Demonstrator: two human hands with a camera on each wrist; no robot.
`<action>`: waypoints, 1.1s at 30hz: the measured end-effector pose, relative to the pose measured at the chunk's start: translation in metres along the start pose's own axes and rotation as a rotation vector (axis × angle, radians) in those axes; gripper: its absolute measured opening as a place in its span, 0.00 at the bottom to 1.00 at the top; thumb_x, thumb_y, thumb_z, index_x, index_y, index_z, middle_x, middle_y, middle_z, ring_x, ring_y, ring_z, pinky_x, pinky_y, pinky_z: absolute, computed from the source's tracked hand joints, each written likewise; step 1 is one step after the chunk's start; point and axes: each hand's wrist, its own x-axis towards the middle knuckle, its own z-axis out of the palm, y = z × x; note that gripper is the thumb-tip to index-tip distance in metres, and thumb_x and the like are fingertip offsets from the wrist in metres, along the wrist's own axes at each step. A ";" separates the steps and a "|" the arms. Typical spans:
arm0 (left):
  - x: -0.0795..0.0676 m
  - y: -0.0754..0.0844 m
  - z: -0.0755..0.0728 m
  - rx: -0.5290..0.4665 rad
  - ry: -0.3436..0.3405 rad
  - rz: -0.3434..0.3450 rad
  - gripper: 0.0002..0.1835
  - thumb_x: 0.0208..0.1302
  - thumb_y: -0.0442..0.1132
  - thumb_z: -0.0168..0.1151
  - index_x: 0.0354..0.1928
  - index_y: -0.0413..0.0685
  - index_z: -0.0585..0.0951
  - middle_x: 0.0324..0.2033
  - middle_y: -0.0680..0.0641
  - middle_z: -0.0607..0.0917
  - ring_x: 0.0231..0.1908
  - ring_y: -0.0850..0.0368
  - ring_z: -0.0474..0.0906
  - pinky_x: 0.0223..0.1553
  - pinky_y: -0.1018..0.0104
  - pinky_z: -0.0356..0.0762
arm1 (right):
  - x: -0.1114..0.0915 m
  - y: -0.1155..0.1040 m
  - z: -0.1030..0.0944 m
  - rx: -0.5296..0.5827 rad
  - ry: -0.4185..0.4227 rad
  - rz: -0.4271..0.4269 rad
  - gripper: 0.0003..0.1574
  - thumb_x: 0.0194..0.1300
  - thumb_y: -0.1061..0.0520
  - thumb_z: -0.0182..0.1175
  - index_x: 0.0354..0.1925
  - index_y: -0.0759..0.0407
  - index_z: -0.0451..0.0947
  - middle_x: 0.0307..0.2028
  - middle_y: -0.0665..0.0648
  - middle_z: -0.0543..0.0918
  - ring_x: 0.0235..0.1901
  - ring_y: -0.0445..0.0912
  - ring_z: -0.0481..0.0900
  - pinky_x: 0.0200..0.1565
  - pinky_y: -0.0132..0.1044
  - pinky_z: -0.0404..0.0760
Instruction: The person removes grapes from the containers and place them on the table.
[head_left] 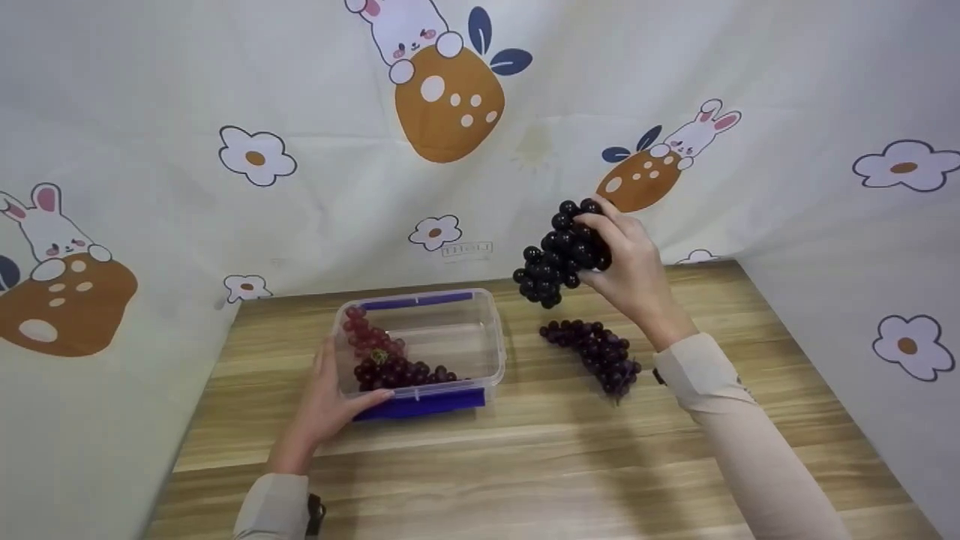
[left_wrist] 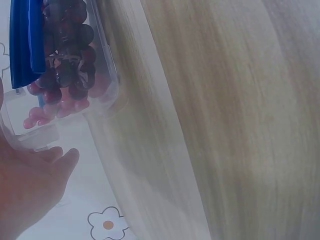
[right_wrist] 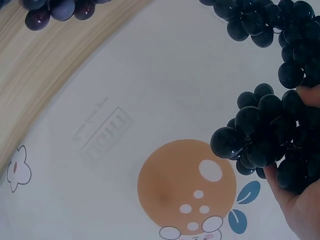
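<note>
Raised above the wooden table, my right hand (head_left: pixel 630 259) grips a bunch of black grapes (head_left: pixel 559 255). Its thumb and fingers press into the bunch from both sides, and the lower end hangs free. On the table beneath it lies a bunch of dark purple grapes (head_left: pixel 596 351). My left hand (head_left: pixel 330 397) rests against the left front corner of a clear plastic container (head_left: pixel 496 337), thumb along the front rim and fingers along the side wall. Inside are a bunch of red grapes (head_left: pixel 365 330) and a bunch of dark red grapes (head_left: pixel 401 372).
Blue latch flaps (head_left: pixel 427 403) hang on the container's front and back sides. The wood-grain table (head_left: pixel 510 465) ends at a pale cloth (head_left: pixel 322 217) printed with rabbits and flowers, which rises behind and on both sides.
</note>
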 end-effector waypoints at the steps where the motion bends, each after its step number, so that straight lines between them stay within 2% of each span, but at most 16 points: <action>1: 0.000 0.000 0.000 0.002 -0.002 -0.002 0.76 0.60 0.59 0.79 0.83 0.37 0.28 0.82 0.29 0.33 0.81 0.27 0.34 0.80 0.32 0.40 | 0.000 0.001 -0.001 0.000 0.004 -0.002 0.44 0.45 0.75 0.79 0.61 0.61 0.80 0.74 0.65 0.74 0.64 0.65 0.76 0.68 0.58 0.77; 15: 0.000 0.001 -0.001 0.022 0.002 -0.006 0.76 0.59 0.60 0.79 0.83 0.36 0.29 0.82 0.27 0.33 0.81 0.27 0.33 0.80 0.34 0.38 | -0.011 0.020 -0.017 -0.036 0.021 0.072 0.43 0.46 0.75 0.79 0.61 0.62 0.80 0.74 0.66 0.73 0.62 0.65 0.77 0.67 0.60 0.77; 25: 0.001 0.000 0.001 0.003 0.009 0.016 0.75 0.59 0.57 0.80 0.83 0.35 0.30 0.82 0.28 0.34 0.81 0.26 0.35 0.80 0.32 0.39 | -0.020 0.033 -0.031 -0.068 0.028 0.129 0.42 0.48 0.74 0.78 0.62 0.61 0.79 0.75 0.64 0.72 0.66 0.66 0.74 0.70 0.62 0.74; 33: 0.000 0.000 0.000 0.012 0.007 0.012 0.75 0.59 0.58 0.79 0.83 0.35 0.29 0.82 0.28 0.34 0.81 0.26 0.36 0.80 0.32 0.40 | -0.028 0.048 -0.038 -0.089 0.056 0.142 0.41 0.46 0.75 0.78 0.60 0.63 0.79 0.73 0.67 0.74 0.66 0.69 0.75 0.69 0.65 0.74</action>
